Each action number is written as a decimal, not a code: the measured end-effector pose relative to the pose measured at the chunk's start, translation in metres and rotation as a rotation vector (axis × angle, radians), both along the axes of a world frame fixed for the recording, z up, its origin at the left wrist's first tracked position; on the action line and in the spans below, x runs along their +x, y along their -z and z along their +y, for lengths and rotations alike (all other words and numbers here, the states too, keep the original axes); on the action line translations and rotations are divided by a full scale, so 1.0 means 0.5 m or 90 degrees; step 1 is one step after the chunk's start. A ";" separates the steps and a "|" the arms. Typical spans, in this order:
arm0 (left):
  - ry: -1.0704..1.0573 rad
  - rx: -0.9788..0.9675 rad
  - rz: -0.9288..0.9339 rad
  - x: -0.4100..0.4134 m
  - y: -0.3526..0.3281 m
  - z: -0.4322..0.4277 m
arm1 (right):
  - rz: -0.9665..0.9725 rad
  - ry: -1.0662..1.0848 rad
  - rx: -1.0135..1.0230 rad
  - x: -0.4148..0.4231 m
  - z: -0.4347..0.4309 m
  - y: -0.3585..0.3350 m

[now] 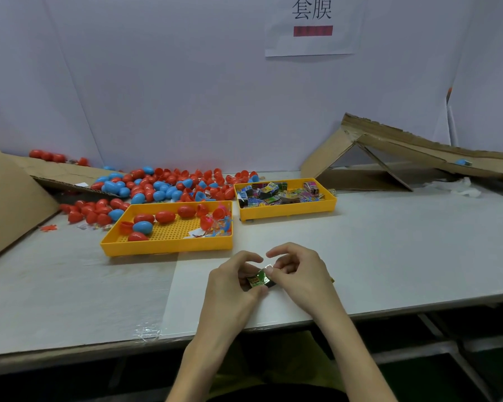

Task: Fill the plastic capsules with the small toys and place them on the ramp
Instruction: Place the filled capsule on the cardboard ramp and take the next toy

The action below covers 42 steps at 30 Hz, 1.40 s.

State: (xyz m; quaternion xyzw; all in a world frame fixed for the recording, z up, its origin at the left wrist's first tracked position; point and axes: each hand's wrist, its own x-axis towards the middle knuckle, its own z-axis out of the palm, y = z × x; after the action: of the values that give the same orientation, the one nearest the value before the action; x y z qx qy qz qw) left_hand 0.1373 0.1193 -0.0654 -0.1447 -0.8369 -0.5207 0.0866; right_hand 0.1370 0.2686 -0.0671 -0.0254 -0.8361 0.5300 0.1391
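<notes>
Head view: a small green-and-black wrapped toy packet (pixel 259 280) is held between both hands, low over the near edge of the pale grey table (pixel 389 256). The left hand (pixel 235 278) is curled round its left end; the right hand (pixel 299 271) is pinched on its upper right corner. Just behind, a yellow plastic tray (pixel 166 248) of red and blue egg-shaped capsules is noted, with a 2nd yellow tray (pixel 288 211) of colourful toy packets to its right. A loose capsule heap (pixel 163 185) is spread behind both. At far right a brown cardboard ramp (pixel 404 146) is propped, with 1 blue capsule (pixel 463 162) resting on it.
</notes>
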 end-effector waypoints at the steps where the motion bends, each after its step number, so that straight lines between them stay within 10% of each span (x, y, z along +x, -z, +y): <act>1: -0.002 0.001 -0.001 0.000 0.001 0.000 | 0.000 0.000 -0.004 0.000 0.000 -0.001; 23: 0.000 -0.003 -0.026 -0.007 0.003 -0.003 | 0.124 0.168 -0.146 0.009 0.005 0.005; 35: 0.105 0.260 -0.088 -0.003 -0.016 -0.030 | 0.206 -0.038 -0.228 0.030 0.010 -0.005; 42: 0.127 0.189 -0.073 -0.010 -0.004 -0.025 | 0.225 -0.099 -0.229 0.035 0.007 -0.005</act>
State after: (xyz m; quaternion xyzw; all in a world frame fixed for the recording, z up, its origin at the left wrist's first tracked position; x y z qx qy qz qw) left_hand 0.1325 0.1067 -0.0636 -0.1826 -0.7360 -0.6518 0.0075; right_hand 0.1544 0.2720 -0.0644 0.1076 -0.6909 0.6752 0.2352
